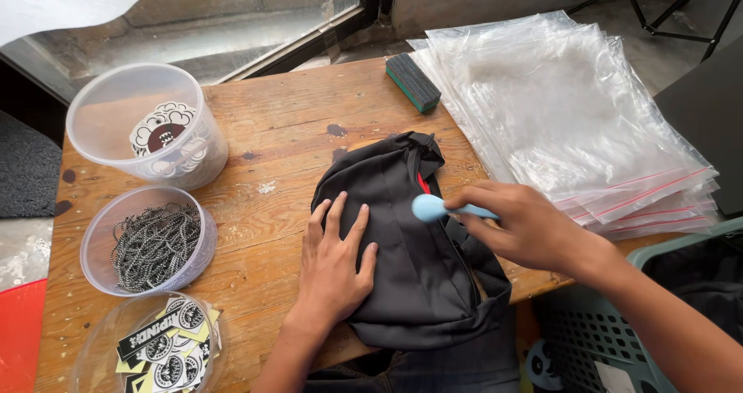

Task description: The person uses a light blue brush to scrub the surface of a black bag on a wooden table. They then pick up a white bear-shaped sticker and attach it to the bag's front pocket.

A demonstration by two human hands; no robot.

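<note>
Pressing down flat on the black bag [410, 246] with the left hand [334, 265], with fingers spread wide. Pinching a light blue tool [430, 206] with a round end in the right hand [526, 227], closed around the handle, just above the bag. Lying in the middle of the table [286, 130], close to the front edge, with the bottom part of the bag hanging over it. Maybe sliding off toward the lap, if easing up with the left hand. Maybe snagging or wrinkling the soft cloth, if pushing too hard with the blue tool. Maybe bumping the stack of clear plastic bags [573, 114] with the right arm and sending the slippery ones off the table. Standing in a row on the left side: three clear tubs, all open. Holding round white and dark stickers in the far tub [147, 122]. Holding a heap of thin metal bead chains in the middle tub [151, 238]. Holding black, white and yellow stickers in the near tub [155, 346]. Sitting low on the right, beside the table: a green basket [604, 331] with something dark inside, too hidden for telling what. Resting by the plastic bags: a small green and black block [412, 82].
</note>
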